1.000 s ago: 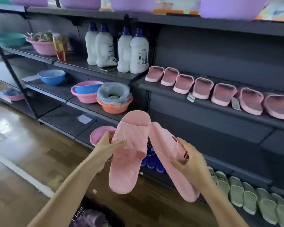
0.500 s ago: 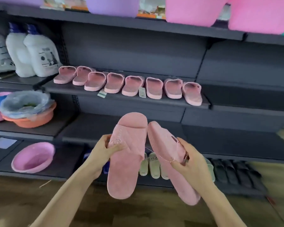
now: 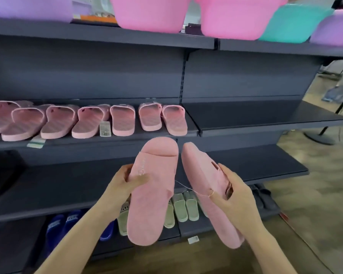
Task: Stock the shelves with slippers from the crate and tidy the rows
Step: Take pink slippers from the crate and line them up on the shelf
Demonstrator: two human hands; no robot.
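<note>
I hold a pair of pink slippers in front of the dark shelving, toes pointing up. My left hand grips the strap edge of the left pink slipper. My right hand grips the strap of the right pink slipper. A thin thread joins the two slippers. On the shelf above them stands a row of several pink slippers, heels toward me, with price tags hanging between some. The crate is out of view.
The shelf section to the right of the pink row is bare. Pale green slippers, blue slippers and dark slippers line the bottom shelf. Pink, teal and purple basins sit on the top shelf. Wooden floor lies at the right.
The view has swung right along the shelving; bottles and bowls have left the frame. The pair sits a little higher against the shelves, with the same grip in both hands.
</note>
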